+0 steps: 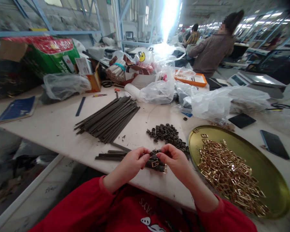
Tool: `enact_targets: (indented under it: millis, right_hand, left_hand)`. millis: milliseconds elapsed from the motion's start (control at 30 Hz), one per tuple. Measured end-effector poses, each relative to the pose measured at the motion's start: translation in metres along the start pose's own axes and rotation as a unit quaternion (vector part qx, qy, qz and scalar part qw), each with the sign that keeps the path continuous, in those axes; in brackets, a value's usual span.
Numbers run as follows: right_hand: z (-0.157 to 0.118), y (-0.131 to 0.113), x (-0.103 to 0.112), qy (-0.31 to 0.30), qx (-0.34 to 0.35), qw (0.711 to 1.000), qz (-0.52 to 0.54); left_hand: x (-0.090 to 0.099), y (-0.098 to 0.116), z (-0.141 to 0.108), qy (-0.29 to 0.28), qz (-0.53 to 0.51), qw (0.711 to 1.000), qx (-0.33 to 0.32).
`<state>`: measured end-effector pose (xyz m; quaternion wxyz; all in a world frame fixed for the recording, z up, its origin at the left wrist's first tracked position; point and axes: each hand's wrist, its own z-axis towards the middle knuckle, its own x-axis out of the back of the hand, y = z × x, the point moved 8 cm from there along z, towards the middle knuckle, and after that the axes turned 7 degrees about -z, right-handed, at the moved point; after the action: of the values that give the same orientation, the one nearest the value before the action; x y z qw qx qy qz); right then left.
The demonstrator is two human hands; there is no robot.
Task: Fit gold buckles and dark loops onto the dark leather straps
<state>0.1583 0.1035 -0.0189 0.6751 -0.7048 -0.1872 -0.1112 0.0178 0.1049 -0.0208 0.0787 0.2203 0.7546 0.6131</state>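
Observation:
Between my fingertips, close to the table's front edge, is a dark strap (pixel 154 155) with a small gold buckle. My left hand (pixel 136 158) pinches it from the left, and my right hand (pixel 173 158) pinches it from the right; the fingers partly hide it. Just below lie dark straps fitted with gold buckles (pixel 155 163). A few bare dark strips (pixel 108 157) extend left from under my left hand. Beyond my hands is a heap of small dark loops (pixel 168 132). To the right, a round gold tray (pixel 277 190) holds a mound of gold buckles (pixel 227 167).
A large stack of dark strips (pixel 108 117) lies left of centre on the white table (pixel 58 129). Plastic bags (pixel 207 103), an orange box (pixel 193 79) and a green package (pixel 50 56) line the back. A phone (pixel 275 144) lies far right. A person (pixel 214 48) is beyond the table.

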Motion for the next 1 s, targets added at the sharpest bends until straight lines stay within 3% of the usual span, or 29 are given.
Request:
enact_targets:
  millis: [100, 333, 400, 533, 633, 800, 1000]
  right_hand:
    - [-0.013, -0.011, -0.008, -0.01, 0.022, 0.999, 0.025]
    - [-0.032, -0.033, -0.003, 0.081, 0.141, 0.978, -0.131]
    - [-0.031, -0.027, -0.006, 0.065, 0.124, 0.984, -0.108]
    - [-0.024, -0.003, -0.013, -0.01, 0.024, 0.999, 0.033]
    - [-0.023, 0.0, -0.015, -0.043, 0.015, 0.998, 0.045]
    - [-0.021, -0.009, -0.014, -0.037, 0.061, 0.997, -0.017]
    - [-0.016, 0.003, -0.021, 0.007, 0.0, 0.997, 0.074]
  left_hand:
    - [-0.004, 0.005, 0.0, 0.006, 0.041, 0.999, -0.021]
    - [-0.007, 0.02, -0.014, 0.032, 0.239, 0.968, -0.062]
    - [-0.01, 0.02, -0.016, 0.018, 0.265, 0.962, -0.059]
    - [-0.013, 0.017, -0.016, -0.012, 0.291, 0.955, -0.056]
    - [-0.015, 0.013, -0.014, -0.027, 0.302, 0.951, -0.053]
    - [-0.018, 0.005, -0.01, -0.047, 0.305, 0.95, -0.049]
    - [-0.013, 0.001, -0.007, 0.006, 0.165, 0.986, -0.035]
